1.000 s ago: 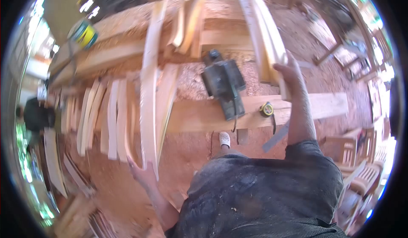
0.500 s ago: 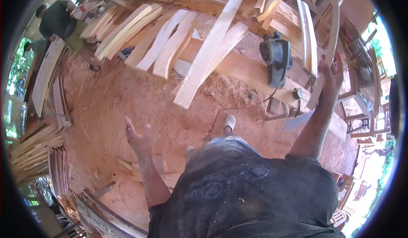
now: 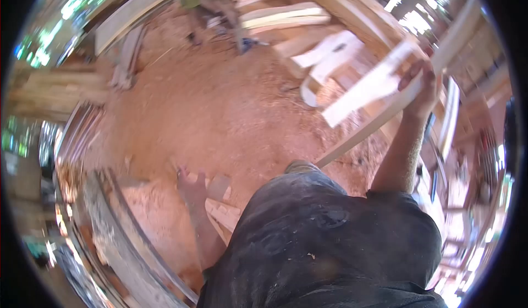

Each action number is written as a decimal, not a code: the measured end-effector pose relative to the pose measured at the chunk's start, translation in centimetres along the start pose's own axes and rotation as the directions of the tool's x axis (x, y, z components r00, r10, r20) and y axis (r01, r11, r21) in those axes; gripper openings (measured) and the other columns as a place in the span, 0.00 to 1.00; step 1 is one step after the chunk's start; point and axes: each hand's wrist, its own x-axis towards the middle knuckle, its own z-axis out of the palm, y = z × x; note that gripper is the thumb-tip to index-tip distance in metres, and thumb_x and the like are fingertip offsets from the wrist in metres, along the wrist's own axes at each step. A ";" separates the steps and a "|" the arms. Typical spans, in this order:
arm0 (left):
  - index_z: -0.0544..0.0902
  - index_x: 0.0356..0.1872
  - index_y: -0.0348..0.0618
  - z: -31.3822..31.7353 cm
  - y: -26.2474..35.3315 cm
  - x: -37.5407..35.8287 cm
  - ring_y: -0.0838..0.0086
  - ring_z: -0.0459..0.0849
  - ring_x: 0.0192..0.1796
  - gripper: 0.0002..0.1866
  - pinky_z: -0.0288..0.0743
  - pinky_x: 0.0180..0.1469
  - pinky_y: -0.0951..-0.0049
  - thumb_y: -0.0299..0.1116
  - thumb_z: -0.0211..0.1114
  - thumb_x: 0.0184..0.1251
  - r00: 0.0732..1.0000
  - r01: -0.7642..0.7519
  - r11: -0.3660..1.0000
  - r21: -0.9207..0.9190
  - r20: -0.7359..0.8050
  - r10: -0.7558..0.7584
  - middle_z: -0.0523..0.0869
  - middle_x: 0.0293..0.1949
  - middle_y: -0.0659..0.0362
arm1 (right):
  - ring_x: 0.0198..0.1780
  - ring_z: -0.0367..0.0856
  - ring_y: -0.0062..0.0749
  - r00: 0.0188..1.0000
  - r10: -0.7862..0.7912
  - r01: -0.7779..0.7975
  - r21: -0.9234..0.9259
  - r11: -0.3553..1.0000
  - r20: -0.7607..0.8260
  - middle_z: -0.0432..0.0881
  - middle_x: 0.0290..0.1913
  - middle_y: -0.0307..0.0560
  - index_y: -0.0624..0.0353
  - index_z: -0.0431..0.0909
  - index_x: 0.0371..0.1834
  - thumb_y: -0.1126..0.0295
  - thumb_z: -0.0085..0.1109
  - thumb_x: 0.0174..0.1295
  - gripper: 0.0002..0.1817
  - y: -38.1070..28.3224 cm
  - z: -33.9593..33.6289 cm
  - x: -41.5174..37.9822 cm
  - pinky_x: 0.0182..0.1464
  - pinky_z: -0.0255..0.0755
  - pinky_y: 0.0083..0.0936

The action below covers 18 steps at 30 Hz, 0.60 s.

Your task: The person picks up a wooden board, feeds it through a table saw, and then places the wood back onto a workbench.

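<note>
My right hand [image 3: 422,88] is closed around a long, narrow wooden board [image 3: 360,137]. The board slants from beside my foot up past the hand toward the upper right. Low on the left, my left hand [image 3: 192,184] hangs above the dusty floor with its fingers apart and nothing in it; motion blurs it a little. Just left of the held board lies a pale sawn plank [image 3: 352,102], and beyond it is a curved wooden piece [image 3: 335,55].
Another person's legs [image 3: 206,5] show at the top. Stacked boards [image 3: 77,132] stand at the left, and long weathered timbers [image 3: 121,242] lie at the lower left. Sawdust covers the reddish floor [image 3: 187,110]. Several pale strips [image 3: 286,17] lie at the back.
My view has turned left, shifting the surroundings to the right. The long board has swung into a more slanted position with my right hand. My left hand has come lower.
</note>
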 end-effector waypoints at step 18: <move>0.65 0.81 0.37 -3.6 0.2 10.0 0.52 0.87 0.63 0.47 0.81 0.65 0.57 0.38 0.77 0.61 0.907 0.384 0.923 -0.006 -0.187 -0.378 0.84 0.65 0.41 | 0.27 0.70 0.24 0.927 -0.002 -0.139 0.349 0.927 0.374 0.72 0.31 0.44 0.74 0.62 0.74 0.57 0.65 0.70 0.39 23.8 31.5 6.2 0.29 0.65 0.20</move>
